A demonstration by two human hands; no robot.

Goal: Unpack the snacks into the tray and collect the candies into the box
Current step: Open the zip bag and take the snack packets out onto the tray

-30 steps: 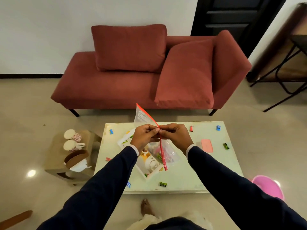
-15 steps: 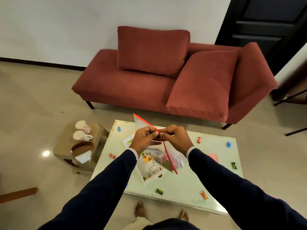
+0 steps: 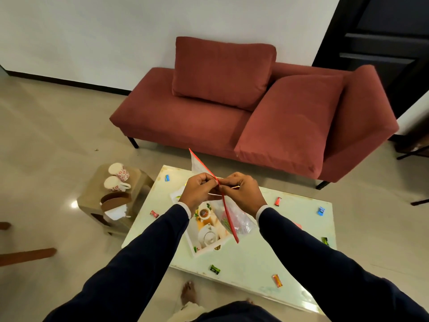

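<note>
A red sofa [image 3: 232, 108] fills the upper frame; below it the pale counter [image 3: 267, 259] carries the patterned tray [image 3: 209, 233] at centre. Held above the tray is a clear zip bag [image 3: 239, 219] of snacks, its red seal strip [image 3: 228, 217] running from upper left to lower right. The left hand [image 3: 199, 190] and right hand [image 3: 241, 192] each pinch the strip at its middle, thumbs nearly touching, one on either side, so pulling apart crosswise should open it. The bag's contents are blurred, probably wrappers. Candies lie scattered: a blue candy [image 3: 321, 211] at right, a green candy [image 3: 214, 269] near the bottom edge.
</note>
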